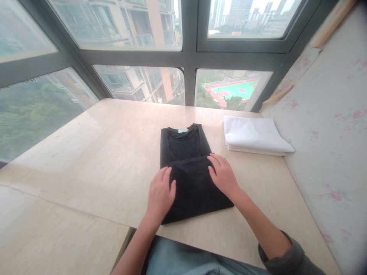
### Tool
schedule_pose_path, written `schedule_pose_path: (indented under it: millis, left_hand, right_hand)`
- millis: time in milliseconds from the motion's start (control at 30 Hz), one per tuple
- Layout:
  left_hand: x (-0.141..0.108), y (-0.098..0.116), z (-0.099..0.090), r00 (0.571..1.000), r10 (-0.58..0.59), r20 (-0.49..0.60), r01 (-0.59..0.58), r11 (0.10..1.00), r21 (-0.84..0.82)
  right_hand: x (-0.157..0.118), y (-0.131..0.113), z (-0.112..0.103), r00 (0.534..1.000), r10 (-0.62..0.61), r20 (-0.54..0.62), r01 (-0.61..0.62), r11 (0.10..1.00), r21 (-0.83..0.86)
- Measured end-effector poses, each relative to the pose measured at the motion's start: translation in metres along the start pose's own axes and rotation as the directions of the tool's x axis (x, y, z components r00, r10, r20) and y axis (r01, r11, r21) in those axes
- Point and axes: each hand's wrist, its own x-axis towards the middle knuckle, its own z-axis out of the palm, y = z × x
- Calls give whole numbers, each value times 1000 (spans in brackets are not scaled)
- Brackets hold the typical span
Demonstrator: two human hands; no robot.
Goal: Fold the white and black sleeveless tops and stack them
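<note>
A black shirt [195, 191] lies folded on the pale wooden tabletop in front of me. Its lower part is turned up over the body, and the folded edge runs just below the neckline, where a small light label shows. My left hand [161, 191] rests on the left side of the shirt near that edge, fingers stretched out. On the right side, my right hand [224, 175] touches the corner of the turned-up part with its fingers extended and slightly spread. Neither hand is closed around the cloth.
A folded stack of white cloth [255, 133] sits to the right, beside the flowered wall [329, 152]. Grey-framed windows [189, 61] border the far side of the tabletop [100, 160]. My legs [183, 259] are under the near edge.
</note>
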Motion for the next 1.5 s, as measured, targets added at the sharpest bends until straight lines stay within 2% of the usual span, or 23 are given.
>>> schedule_pose_path:
  millis: [67, 133, 267, 367, 467, 567, 633, 733, 900, 1067, 1333, 1433, 1500]
  left_hand:
    - [-15, 21, 8, 987, 139, 85, -147, 985, 95]
    - [-27, 33, 18, 973, 180, 147, -203, 966, 160]
    - [-41, 34, 34, 974, 143, 176, -183, 954, 237]
    - [-43, 30, 35, 977, 127, 169, -168, 953, 254]
    - [-34, 35, 30, 981, 130, 142, -162, 955, 248]
    - [-13, 40, 28, 972, 189, 142, -216, 954, 208]
    - [2, 39, 32, 965, 214, 154, -241, 952, 190]
    - [17, 32, 45, 969, 190, 156, -219, 956, 196]
    - [19, 22, 57, 970, 199, 140, -225, 951, 212]
    - [6, 27, 51, 962, 218, 163, -252, 941, 227]
    - [-44, 46, 38, 936, 284, 210, -323, 927, 190]
    - [-48, 46, 31, 933, 287, 217, -315, 943, 107]
    - [-36, 38, 25, 954, 250, 165, -255, 967, 9]
  right_hand:
    - [-9, -12, 1, 990, -99, 98, 101, 995, -16]
    - [-15, -19, 7, 976, -131, 172, 142, 989, -51]
    - [-23, -22, 22, 970, -94, 225, 124, 984, -125]
    - [-26, -22, 27, 972, -87, 216, 121, 982, -147]
    - [-26, -23, 27, 977, -92, 193, 122, 981, -149]
    - [-21, -24, 26, 977, -96, 189, 123, 983, -140]
    - [-14, -24, 27, 971, -120, 207, 147, 982, -118]
    - [-6, -21, 30, 962, -151, 226, 175, 980, -90]
    - [-3, -19, 32, 966, -136, 218, 162, 981, -106]
    - [-21, -24, 27, 968, -120, 220, 150, 981, -125]
    - [-80, -39, 7, 976, -94, 195, 118, 986, -116]
    - [-81, -37, -2, 978, -81, 192, 90, 995, -40]
    - [-67, -27, -6, 988, -22, 150, 14, 998, 54]
